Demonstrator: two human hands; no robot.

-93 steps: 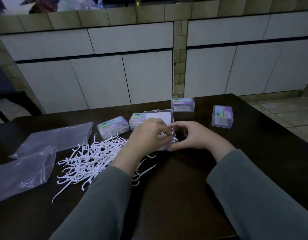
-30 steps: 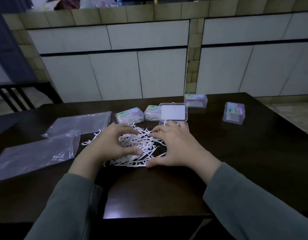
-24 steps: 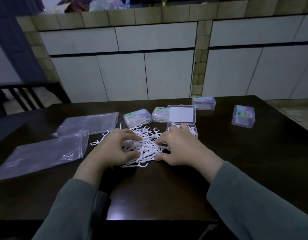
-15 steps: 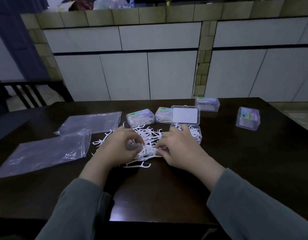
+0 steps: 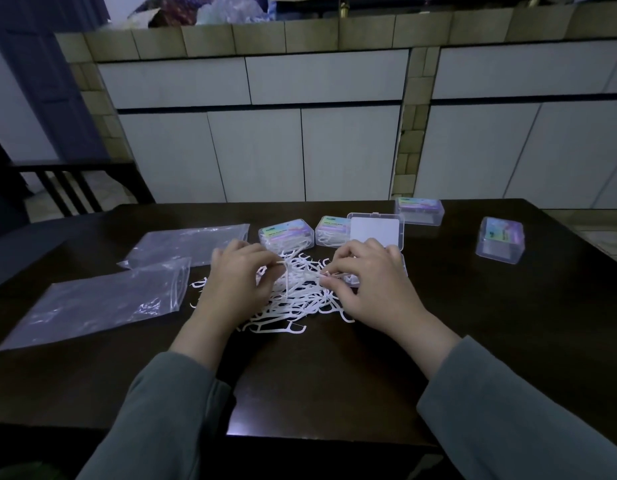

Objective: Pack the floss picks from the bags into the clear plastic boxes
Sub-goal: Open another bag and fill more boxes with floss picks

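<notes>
A heap of white floss picks (image 5: 296,299) lies on the dark table between my hands. My left hand (image 5: 236,289) pinches a pick by its tip at the heap's left side. My right hand (image 5: 372,285) pinches picks at the heap's right side, in front of an open clear box (image 5: 402,265) whose lid (image 5: 375,230) stands raised. The box's inside is mostly hidden by my right hand. Two closed filled boxes (image 5: 286,233) (image 5: 331,228) sit just behind the heap.
Two flat clear plastic bags (image 5: 102,304) (image 5: 187,240) lie at the left. More closed boxes stand at the back (image 5: 419,211) and at the right (image 5: 501,240). White cabinet doors rise behind the table. A dark chair (image 5: 68,181) stands at the far left.
My hands have gathered the spread picks into a tighter heap, then lifted slightly; each now pinches picks instead of pressing flat on the pile.
</notes>
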